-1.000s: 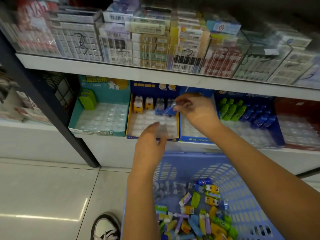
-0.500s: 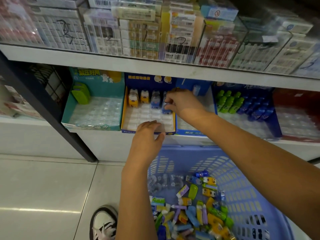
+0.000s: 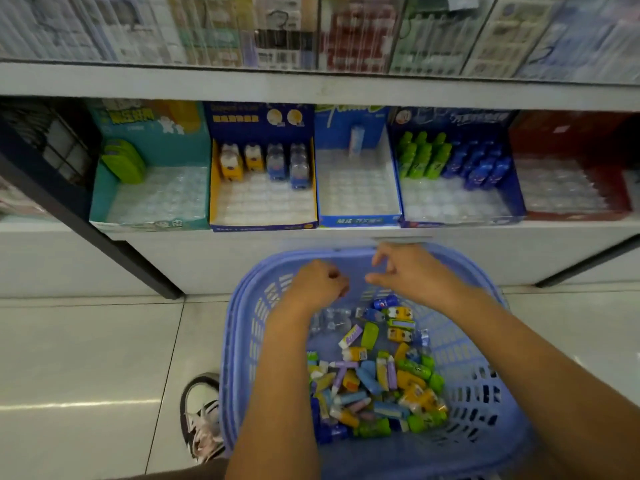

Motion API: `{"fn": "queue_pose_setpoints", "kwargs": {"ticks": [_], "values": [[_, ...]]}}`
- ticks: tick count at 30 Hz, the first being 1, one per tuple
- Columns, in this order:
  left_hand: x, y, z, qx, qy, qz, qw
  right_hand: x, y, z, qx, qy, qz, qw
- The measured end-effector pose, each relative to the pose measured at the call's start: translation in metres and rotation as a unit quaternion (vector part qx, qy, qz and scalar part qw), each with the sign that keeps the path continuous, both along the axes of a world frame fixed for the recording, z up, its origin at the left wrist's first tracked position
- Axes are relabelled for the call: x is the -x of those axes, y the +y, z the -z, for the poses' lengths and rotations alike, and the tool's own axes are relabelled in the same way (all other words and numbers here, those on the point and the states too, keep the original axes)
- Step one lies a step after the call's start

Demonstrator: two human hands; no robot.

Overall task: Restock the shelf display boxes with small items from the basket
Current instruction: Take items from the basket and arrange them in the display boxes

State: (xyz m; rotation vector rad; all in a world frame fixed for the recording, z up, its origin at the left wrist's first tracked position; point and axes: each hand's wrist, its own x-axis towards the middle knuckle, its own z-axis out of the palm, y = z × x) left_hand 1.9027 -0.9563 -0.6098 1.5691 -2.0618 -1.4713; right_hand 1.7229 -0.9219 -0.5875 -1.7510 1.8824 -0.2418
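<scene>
A black-and-white laced sneaker stands on the glossy pale grey floor tiles. A slanting black metal post runs from the left edge down to the floor. Behind it is a blurred dark wire grid rack. Along the top, clear plastic bins of blurred printed packets sit on a white shelf board.

Upper-shelf packs: blurred, labels unreadable. Basket: near rim cut off by bottom edge; forearms hide some small items. Left hand: palm hidden.
</scene>
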Motion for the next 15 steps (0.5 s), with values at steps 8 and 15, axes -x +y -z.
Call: {"fn": "queue_pose_setpoints", "kwargs": {"ticks": [8,15], "values": [[0.036,0.089,0.109,-0.212,-0.182,0.243,0.929,0.027,0.029,0.139,-0.253,0.127,-0.068,0.957],[0.030,0.070,0.128,-0.250,-0.180,0.195,0.931,0.006,0.018,0.182,-0.158,0.184,-0.078,0.967]]}}
